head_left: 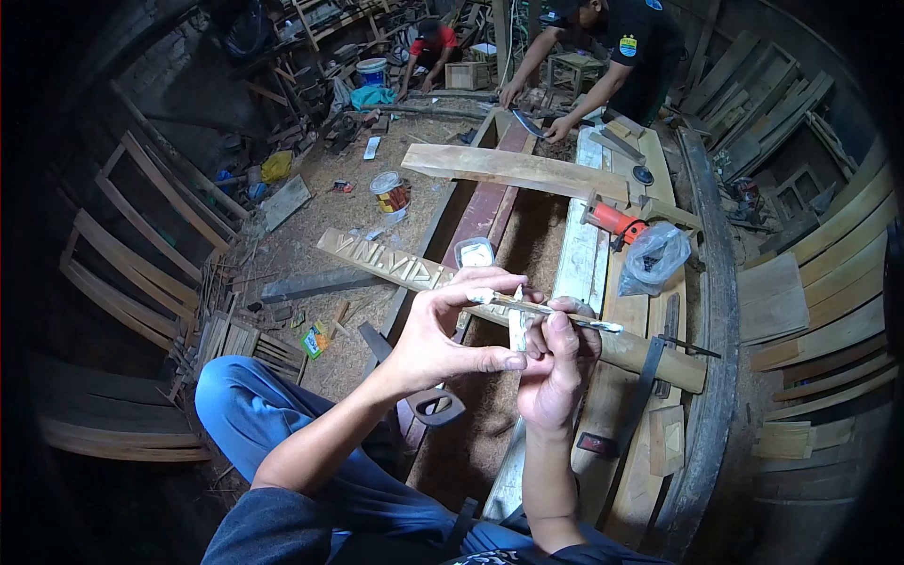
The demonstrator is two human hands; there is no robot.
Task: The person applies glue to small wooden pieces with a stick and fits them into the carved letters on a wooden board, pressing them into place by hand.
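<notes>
While pinching the thin metal blade [551,312] by its left end between thumb and forefinger of the left hand [438,334], probably risking a slip of the edge into the right hand [557,365], gripping so close beside it; with so light a hold, also risking a drop onto the carved wooden slat [391,263] just beyond. Bending the left wrist, forearm reaching in from the near left, other fingers curled. Raising the right forearm upright from the near edge, fingers pressed together around the blade's middle and a small pale piece [519,330].
</notes>
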